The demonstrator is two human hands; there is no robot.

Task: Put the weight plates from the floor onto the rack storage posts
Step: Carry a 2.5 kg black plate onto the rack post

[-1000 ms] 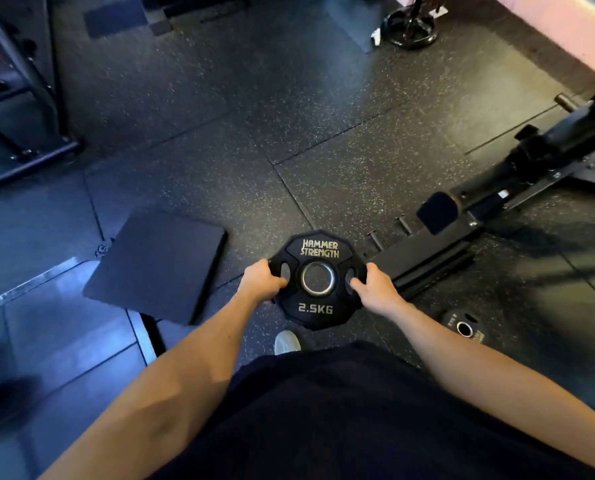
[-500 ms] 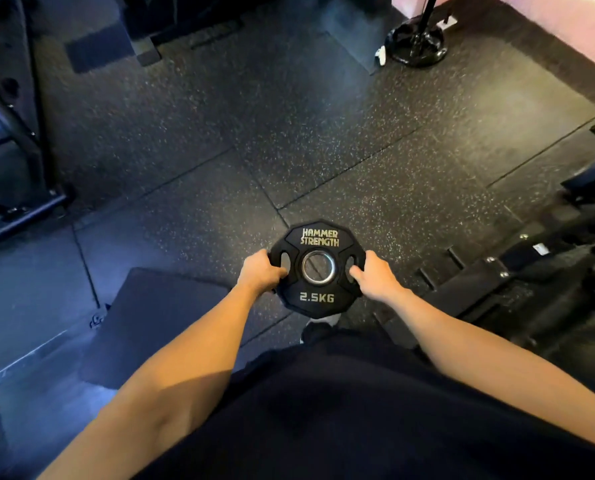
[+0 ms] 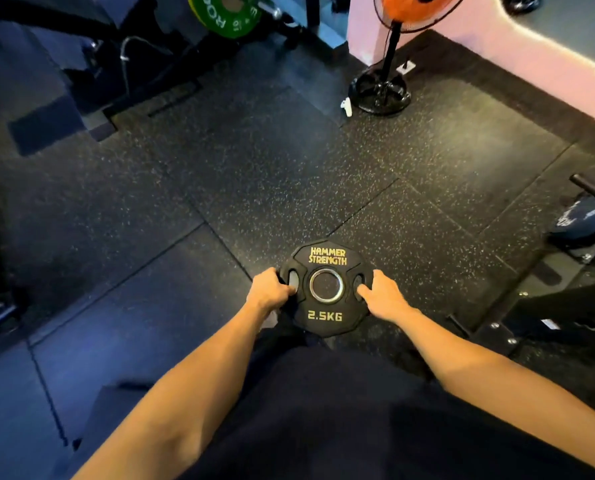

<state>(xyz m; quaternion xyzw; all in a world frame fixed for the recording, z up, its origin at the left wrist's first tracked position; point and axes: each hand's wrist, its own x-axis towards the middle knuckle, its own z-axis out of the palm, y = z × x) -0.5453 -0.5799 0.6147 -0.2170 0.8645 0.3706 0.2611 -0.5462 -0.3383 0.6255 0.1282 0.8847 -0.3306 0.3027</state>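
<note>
I carry a black 2.5 kg weight plate (image 3: 325, 311) with gold lettering flat in front of my body, above the rubber floor. My left hand (image 3: 267, 288) grips its left edge, with the thumb at the left handle slot. My right hand (image 3: 381, 294) grips its right edge, fingers curled at the right slot. A green and yellow plate (image 3: 225, 15) sits on a bar at the top of the view, beside dark rack frames.
A standing fan's round base (image 3: 379, 90) and pole stand at the upper right by a pink wall (image 3: 531, 57). A bench frame (image 3: 580, 237) lies on the right. Dark equipment (image 3: 81, 64) fills the upper left. Speckled floor mats (image 3: 272, 161) stretch ahead.
The view has swung up and forward: the black pad and small plate on the floor have dropped out of sight, and the fan base and green plate have come in. Both hands keep hold of the plate.
</note>
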